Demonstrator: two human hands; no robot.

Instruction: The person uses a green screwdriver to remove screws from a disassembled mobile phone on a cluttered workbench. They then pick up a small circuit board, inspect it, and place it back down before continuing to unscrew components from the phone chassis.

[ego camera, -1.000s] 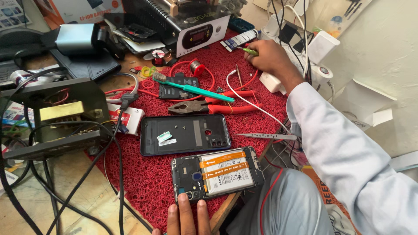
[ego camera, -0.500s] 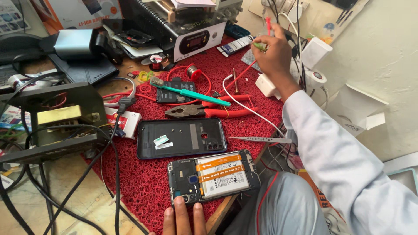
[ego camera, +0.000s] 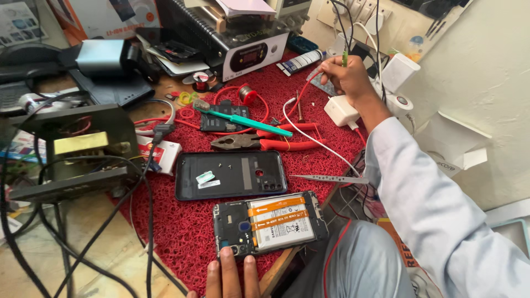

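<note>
An opened phone (ego camera: 269,224) with its battery and orange flex strips showing lies near the front edge of the red mat (ego camera: 182,232). My left hand (ego camera: 229,275) rests its fingertips on the phone's lower left corner. The black back cover (ego camera: 231,175) lies just beyond it. My right hand (ego camera: 346,77) is raised at the far right of the mat, fingers closed on a thin tool with a green tip (ego camera: 344,58). Metal tweezers (ego camera: 330,179) lie at the mat's right edge.
Red-handled pliers (ego camera: 264,144) and a green-handled brush (ego camera: 243,118) lie mid-mat. A white charger (ego camera: 341,110) with its cable sits below my right hand. A heating machine with a red display (ego camera: 243,47) stands at the back. A black metal stand (ego camera: 77,149) and cables crowd the left.
My right hand has lifted from the mat's far edge and drawn back toward me with the thin tool. The view has shifted slightly. My left hand stays on the phone.
</note>
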